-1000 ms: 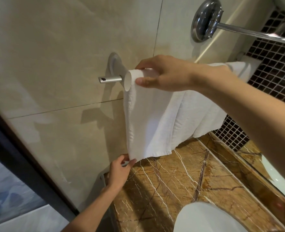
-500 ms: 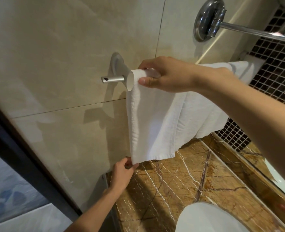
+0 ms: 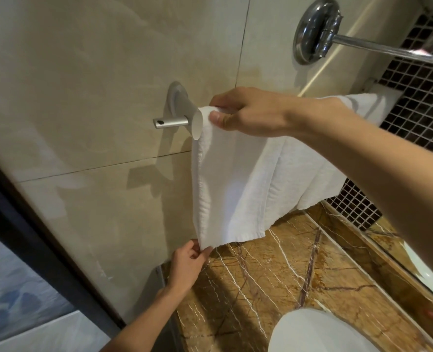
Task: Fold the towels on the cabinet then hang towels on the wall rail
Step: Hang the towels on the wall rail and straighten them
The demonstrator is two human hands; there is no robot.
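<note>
hanging step: towel (image 3: pixel 235 186) lay over the wall rail (image 3: pixel 171 122). right hand (image 3: pixel 248 113) fingers gripped its 12 o'clock fold; left hand (image 3: pixel 187 265) fingers pinched its 6 o'clock corner. next move likely required a levelling tug.

This is a bathroom, hotel-like or domestic; large glossy beige wall tiles (image 3: pixel 83 72) with thin grout lines cover the wall ahead; a brushed-metal towel rail (image 3: pixel 171 122) is fixed to them on a round mount, and a white towel (image 3: pixel 235 186) hangs over it; higher up, a polished chrome fitting (image 3: pixel 314 31) with a round wall plate sends out a long arm; dark mosaic tiling (image 3: pixel 418 85) fills the right-hand wall; below runs a brown marble counter (image 3: pixel 274 275) veined in white, with the rim of a white basin (image 3: pixel 317 331) at the bottom edge; a dark door frame (image 3: pixel 32 237) borders the tiles on the left.
</note>
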